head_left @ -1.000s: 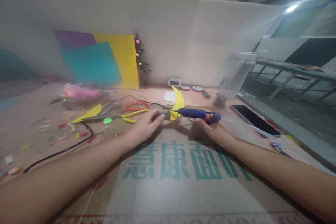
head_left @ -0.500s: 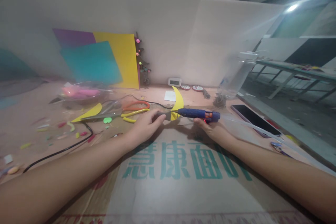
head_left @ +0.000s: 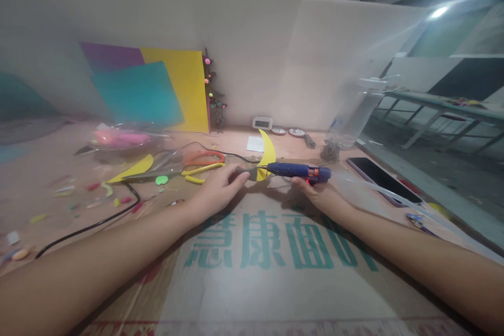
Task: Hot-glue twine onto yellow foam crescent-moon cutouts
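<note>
My left hand (head_left: 224,186) is closed, thumb and fingers pinching a small dark grey piece (head_left: 252,172) whose kind I cannot make out. Against that piece stands a yellow paper crescent (head_left: 268,149), its tip pointing up. A blue hot glue gun (head_left: 293,170) lies level in my right hand (head_left: 315,191), which is closed around its handle; a red light glows below the body. The gun's nozzle points left and meets the lower part of the crescent; whether it touches or just overlaps is unclear. My right fingers are partly hidden.
Scissors (head_left: 202,170) with orange and yellow handles lie left, beside another yellow cutout (head_left: 136,169) and a black cable (head_left: 98,227). Coloured scraps (head_left: 126,200) scatter further left. A phone (head_left: 381,181) lies right, near the table edge. A small digital clock (head_left: 262,123) stands behind.
</note>
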`<state>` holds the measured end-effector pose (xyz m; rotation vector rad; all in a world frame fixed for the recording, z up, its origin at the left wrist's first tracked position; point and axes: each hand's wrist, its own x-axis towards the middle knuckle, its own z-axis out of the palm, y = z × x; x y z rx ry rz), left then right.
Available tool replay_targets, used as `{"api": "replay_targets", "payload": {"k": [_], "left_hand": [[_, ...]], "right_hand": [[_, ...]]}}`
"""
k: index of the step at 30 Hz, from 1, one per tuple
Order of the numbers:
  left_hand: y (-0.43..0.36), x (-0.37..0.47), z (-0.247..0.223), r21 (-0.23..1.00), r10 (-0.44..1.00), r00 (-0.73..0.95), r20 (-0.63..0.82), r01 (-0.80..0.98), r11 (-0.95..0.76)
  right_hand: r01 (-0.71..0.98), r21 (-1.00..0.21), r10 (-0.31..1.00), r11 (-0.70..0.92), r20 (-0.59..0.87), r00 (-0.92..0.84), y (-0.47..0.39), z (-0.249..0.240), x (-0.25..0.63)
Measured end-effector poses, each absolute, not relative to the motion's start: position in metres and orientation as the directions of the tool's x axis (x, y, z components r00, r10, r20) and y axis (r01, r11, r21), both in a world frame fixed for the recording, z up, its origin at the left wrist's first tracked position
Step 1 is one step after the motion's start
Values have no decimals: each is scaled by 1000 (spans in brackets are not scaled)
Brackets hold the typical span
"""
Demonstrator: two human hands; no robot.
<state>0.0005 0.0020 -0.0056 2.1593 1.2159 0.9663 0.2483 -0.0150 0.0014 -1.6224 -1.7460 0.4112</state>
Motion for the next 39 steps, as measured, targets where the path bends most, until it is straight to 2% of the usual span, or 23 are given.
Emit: {"api": "replay_targets", "payload": {"k": [17,24,29,34,39], "left_hand": [[0,1,-4,679,864,358,353,538,-500],[-1,0,-4,647,858,388,338,566,-511],[2,0,-7,652,861,380,339,564,-506],[4,2,-10,680,887,362,287,575,-455],[4,3,-11,681,875,385,292,559,-473]], "right_hand": [[716,-676,958,172,283,36,-14,-1,249],[770,-617,958,160,286,30,-12,-2,250],[766,-623,952,161,302,45,-13,-2,256],[708,-686,930,166,348,120,-9,7,264],[689,-716,909,113,355,220,-2,28,261]]}}
